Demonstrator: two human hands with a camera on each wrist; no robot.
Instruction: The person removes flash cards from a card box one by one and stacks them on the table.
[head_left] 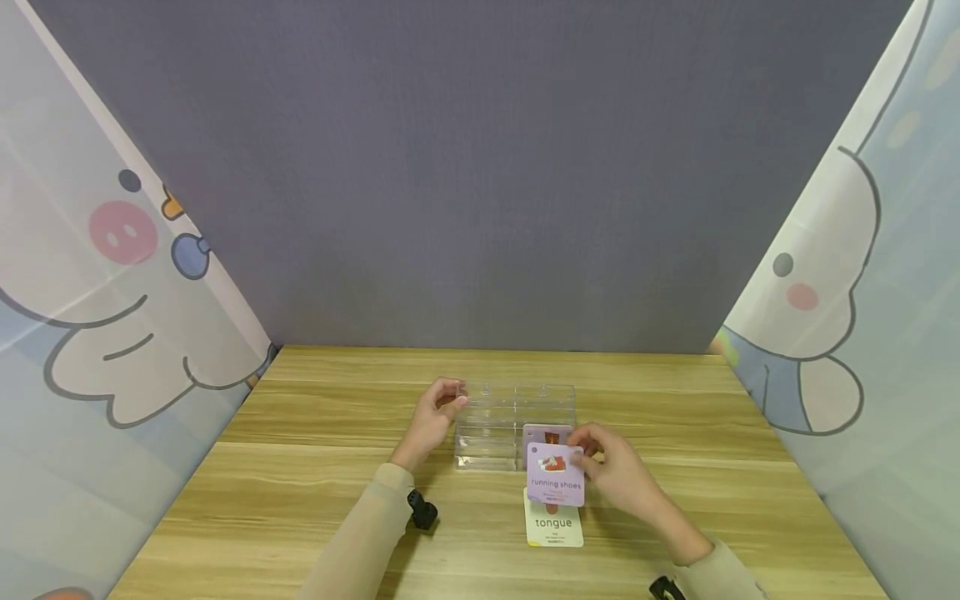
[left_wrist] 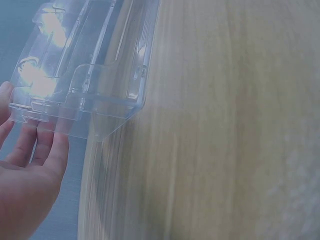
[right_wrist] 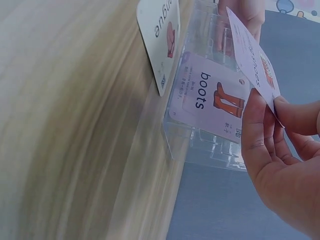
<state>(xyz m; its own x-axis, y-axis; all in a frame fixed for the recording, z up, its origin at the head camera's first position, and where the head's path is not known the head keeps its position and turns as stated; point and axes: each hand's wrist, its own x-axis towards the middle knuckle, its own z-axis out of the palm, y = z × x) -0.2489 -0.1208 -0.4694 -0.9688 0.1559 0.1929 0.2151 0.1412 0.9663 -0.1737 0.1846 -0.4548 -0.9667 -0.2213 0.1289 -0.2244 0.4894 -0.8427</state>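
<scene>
A clear plastic rack with stepped compartments stands on the table. My left hand grips its left edge, the thumb over the top and the fingers behind the clear wall. Between thumb and fingers, my right hand pinches a purple "running shoes" flashcard by its corner, tilted in front of the rack. Behind it a purple "boots" card leans in the rack's front right compartment. A white "tongue" card lies before the rack, its upper part covered by the held card in the head view.
The wooden table runs back to a grey panel. Cartoon-printed curtains hang at both sides. Black wrist-worn devices sit by both sleeves.
</scene>
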